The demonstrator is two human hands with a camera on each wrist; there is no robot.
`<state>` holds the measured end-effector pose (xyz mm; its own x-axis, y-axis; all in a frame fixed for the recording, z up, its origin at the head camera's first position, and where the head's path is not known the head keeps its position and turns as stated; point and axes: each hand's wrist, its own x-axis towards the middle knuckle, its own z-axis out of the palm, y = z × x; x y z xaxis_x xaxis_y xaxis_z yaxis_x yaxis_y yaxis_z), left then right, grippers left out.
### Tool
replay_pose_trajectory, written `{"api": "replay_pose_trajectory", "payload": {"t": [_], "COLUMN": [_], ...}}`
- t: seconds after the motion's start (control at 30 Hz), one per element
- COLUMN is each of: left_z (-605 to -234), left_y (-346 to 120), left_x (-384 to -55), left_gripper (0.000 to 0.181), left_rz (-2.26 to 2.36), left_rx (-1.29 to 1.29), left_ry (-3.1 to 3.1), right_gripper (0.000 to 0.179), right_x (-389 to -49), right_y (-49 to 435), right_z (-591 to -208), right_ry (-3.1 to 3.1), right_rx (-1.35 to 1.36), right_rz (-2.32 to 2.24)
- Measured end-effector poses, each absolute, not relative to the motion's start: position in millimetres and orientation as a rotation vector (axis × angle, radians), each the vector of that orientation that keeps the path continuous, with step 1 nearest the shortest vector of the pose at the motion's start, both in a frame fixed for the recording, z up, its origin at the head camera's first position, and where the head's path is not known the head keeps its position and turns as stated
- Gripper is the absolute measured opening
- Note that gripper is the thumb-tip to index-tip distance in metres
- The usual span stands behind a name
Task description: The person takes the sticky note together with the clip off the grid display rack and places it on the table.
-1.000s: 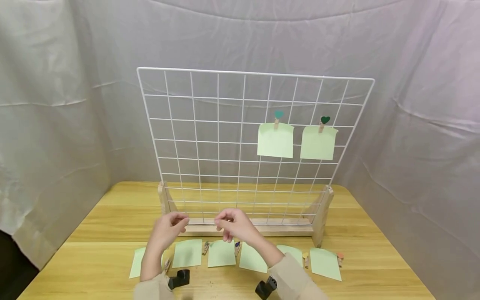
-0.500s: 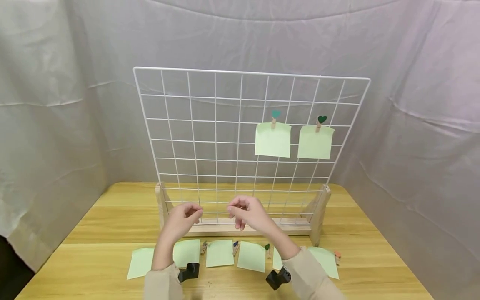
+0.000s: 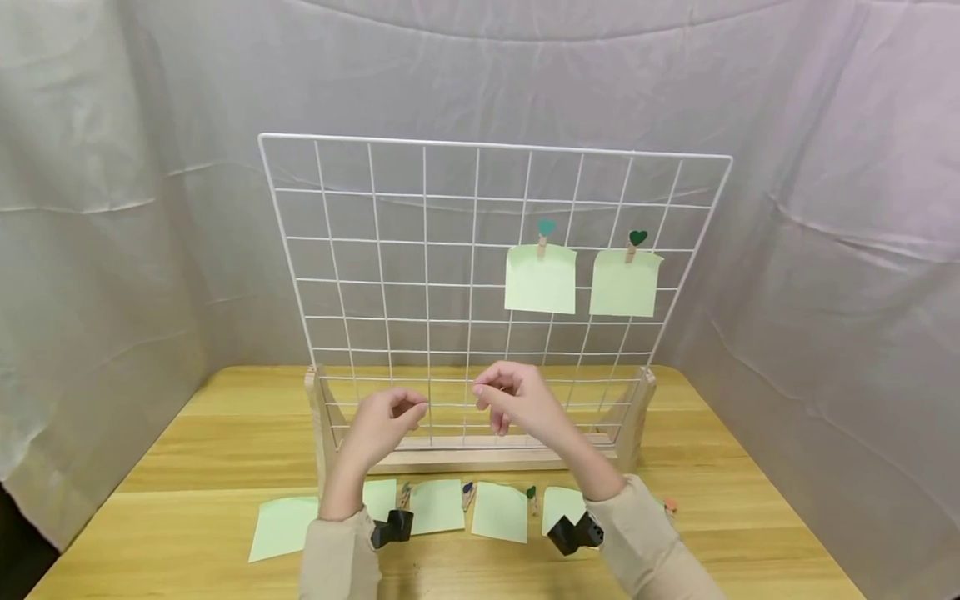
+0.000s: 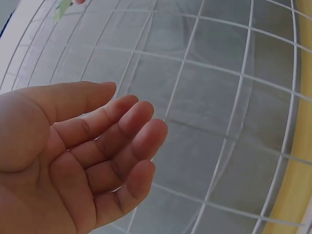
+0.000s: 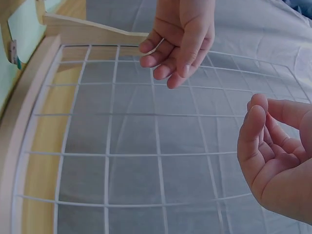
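Observation:
In the head view my left hand (image 3: 382,425) hovers in front of the lower part of a white wire grid panel (image 3: 427,283), its fingers loosely bent. The left wrist view shows that palm with nothing in it. A little higher and to the right is my right hand (image 3: 517,402), thumb and forefinger tips close together in the right wrist view, with no object showing between them. Two pale green paper notes (image 3: 540,279) hang on the grid's right half, held by wooden clothespins, one with a teal heart (image 3: 546,227) and one with a dark green heart (image 3: 637,238).
Several green notes (image 3: 499,512) lie in a row along the table's front, with small clothespins (image 3: 468,496) between them; my forearms cover some. A wooden stand (image 3: 480,458) holds the grid upright. Black wrist cameras (image 3: 393,528) sit on both wrists. Grey cloth (image 3: 187,275) encloses the table.
Both hands have risen and shifted right across the grid's lower part, keeping about the same finger shape. The whole scene has slid slightly left in the head view. The hung notes stay in place.

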<state>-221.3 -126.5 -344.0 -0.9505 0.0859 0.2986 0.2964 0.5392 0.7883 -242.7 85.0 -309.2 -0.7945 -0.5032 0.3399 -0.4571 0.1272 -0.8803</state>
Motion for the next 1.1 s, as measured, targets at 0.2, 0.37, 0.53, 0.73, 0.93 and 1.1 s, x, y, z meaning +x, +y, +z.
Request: {"api": "replay_pose_trajectory", "payload": {"t": [0.2, 0.37, 0.53, 0.73, 0.93, 1.1], "left_z": [-334, -324, -315, -301, -290, -281], "left_y": [-119, -113, -105, -95, -86, -81], "left_x": [-227, -231, -233, -236, -239, -242], "left_gripper": [0.012, 0.010, 0.008, 0.010, 0.009, 0.009], "left_rz": [-1.363, -1.374, -1.398, -1.417, -1.394, -1.383], "left_rx": [-0.370, -0.424, -0.454, -0.497, -0.529, -0.540], "left_ry": [-2.525, -2.462, -2.402, -2.330, -2.288, -2.261], "right_gripper": [0.013, 0.011, 0.010, 0.011, 0.012, 0.014], "right_x": [-242, -240, -238, -240, -245, -251], "right_y": [91, 97, 105, 114, 122, 127], "right_z": [-296, -282, -267, -249, -233, -221], "right_ry": [2.364, 2.390, 2.427, 2.480, 2.545, 2.598], "right_rx": [-1.039, -1.073, -1.086, -1.087, -1.059, -1.022], "right_rz": [-1.801, -1.823, -1.820, -1.819, -1.817, -1.825]}}
